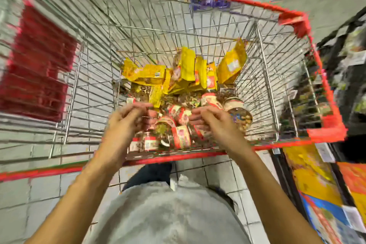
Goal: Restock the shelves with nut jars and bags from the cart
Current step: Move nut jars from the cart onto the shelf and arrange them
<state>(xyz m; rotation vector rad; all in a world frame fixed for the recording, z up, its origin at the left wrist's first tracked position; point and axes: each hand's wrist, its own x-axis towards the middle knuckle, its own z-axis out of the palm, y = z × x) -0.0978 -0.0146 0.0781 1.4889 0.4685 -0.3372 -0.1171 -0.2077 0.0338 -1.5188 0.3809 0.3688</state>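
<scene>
Your left hand (pixel 128 120) and right hand (pixel 216 123) reach side by side into the cart (pixel 178 157), low over the jars (pixel 181 136) piled at its near end. The fingers of both are curled, but blur hides whether either grip holds a jar or nothing, so I cannot tell. The yellow bags (pixel 186 67) lie heaped just beyond the jars, farther from you. Shelves (pixel 281 172) stand close along your right side.

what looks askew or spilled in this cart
The clear red-labelled nut jars lie tipped on their sides at the near end of the red-rimmed wire cart; the yellow foil bags slump at odd angles behind. No spill shows, though blur hides detail.
</scene>
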